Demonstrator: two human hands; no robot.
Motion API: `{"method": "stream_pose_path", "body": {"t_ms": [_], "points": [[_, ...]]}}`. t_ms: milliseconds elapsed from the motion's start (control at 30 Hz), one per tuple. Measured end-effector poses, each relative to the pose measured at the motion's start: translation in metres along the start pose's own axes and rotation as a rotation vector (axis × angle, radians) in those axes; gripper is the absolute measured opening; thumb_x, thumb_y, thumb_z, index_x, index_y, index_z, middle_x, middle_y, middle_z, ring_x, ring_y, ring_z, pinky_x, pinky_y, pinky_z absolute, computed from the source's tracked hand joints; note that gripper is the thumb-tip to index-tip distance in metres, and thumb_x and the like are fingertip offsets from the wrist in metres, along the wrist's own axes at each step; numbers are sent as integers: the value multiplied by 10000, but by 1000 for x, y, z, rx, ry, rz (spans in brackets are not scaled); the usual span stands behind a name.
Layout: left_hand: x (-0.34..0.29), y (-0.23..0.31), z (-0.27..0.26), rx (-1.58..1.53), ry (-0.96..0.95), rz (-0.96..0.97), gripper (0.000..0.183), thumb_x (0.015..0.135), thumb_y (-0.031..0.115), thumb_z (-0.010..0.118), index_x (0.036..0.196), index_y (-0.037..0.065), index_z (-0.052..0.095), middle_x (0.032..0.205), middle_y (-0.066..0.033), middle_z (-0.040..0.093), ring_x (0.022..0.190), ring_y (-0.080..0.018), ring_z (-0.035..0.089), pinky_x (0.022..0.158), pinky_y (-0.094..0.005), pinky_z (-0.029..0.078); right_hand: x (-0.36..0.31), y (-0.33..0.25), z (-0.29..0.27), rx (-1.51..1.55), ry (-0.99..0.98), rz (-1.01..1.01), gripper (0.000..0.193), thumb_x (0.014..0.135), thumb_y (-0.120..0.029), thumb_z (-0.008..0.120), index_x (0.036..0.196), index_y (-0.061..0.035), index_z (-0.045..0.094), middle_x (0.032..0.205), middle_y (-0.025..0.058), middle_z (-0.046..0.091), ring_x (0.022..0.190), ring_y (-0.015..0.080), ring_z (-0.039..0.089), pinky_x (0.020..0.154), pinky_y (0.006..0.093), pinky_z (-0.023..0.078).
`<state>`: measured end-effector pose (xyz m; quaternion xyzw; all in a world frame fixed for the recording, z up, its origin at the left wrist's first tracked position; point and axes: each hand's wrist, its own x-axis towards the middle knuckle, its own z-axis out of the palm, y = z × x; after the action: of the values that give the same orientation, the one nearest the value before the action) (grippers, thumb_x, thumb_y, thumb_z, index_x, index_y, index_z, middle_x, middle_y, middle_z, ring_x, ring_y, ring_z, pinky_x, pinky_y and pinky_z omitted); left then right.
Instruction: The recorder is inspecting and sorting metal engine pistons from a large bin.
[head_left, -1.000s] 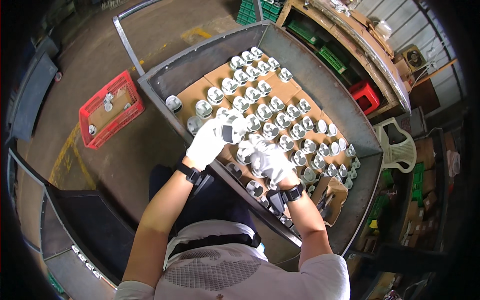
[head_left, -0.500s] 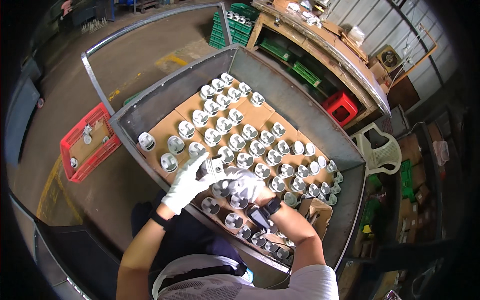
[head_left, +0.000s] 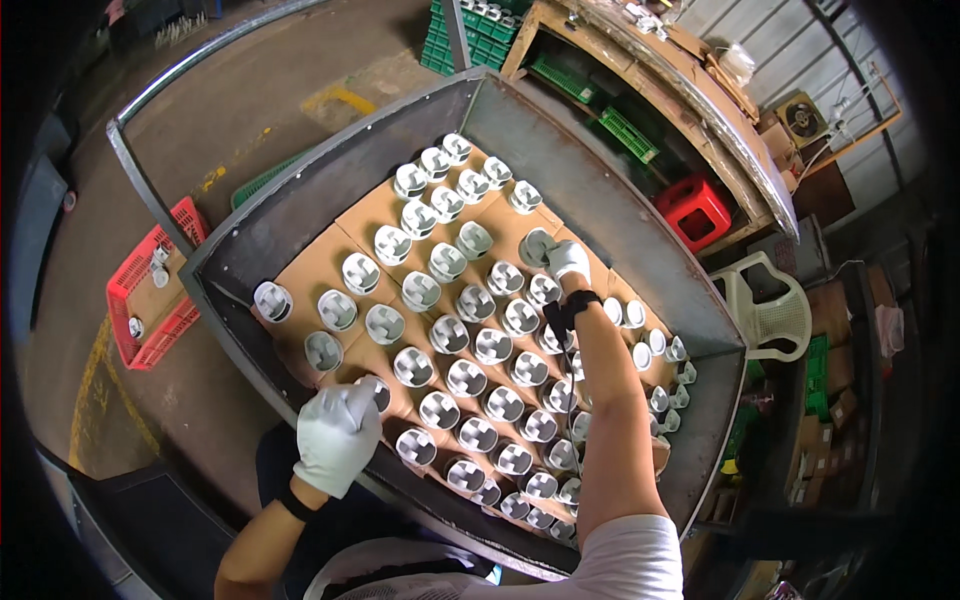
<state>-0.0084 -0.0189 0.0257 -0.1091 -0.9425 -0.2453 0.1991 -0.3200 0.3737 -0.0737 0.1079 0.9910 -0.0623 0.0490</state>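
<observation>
Rows of round metal pistons (head_left: 466, 378), crowns facing up, stand on brown cardboard (head_left: 318, 262) inside a large grey metal bin. My left hand (head_left: 338, 432), in a white glove, is at the bin's near left edge. Its fingers are bent together against a piston (head_left: 376, 392), partly covered by them. Stretched toward the far right side of the rows, my gloved right hand (head_left: 569, 262) has its fingers closed at the side of another piston (head_left: 536, 247). The right fingertips are partly hidden. A dark device with a cord is strapped to my right wrist.
The bin's raised metal wall (head_left: 590, 160) surrounds the pistons. A red crate (head_left: 150, 345) with a few parts stands on the floor to the left. Beyond the bin are a wooden workbench (head_left: 640, 85), green crates (head_left: 470, 42), a red stool (head_left: 693, 212) and a pale plastic chair (head_left: 765, 305).
My right hand has left the left hand's side and reached far across to a piston. The left hand, which held a raised piston, has moved down and left to the near edge.
</observation>
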Motion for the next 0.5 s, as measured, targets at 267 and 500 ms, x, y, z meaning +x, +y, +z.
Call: {"method": "stream_pose_path", "body": {"t_ms": [267, 500], "points": [[5, 0, -3, -40, -167, -86, 304, 743, 14, 703, 1041, 71, 694, 839, -86, 635, 733, -296, 634, 627, -404, 521, 33, -21, 37, -9, -66, 106, 259, 836, -152, 603, 1046, -66, 728, 1096, 210, 691, 1044, 363, 668, 852, 423, 541], [12, -4, -2, -53, -113, -45, 334, 694, 14, 675, 1027, 36, 674, 747, -67, 590, 644, -274, 607, 552, -391, 505, 39, -48, 9, -185, -275, 80, 312, 892, -216, 551, 1121, -83, 715, 1177, 183, 672, 1094, 369, 650, 862, 431, 545]]}}
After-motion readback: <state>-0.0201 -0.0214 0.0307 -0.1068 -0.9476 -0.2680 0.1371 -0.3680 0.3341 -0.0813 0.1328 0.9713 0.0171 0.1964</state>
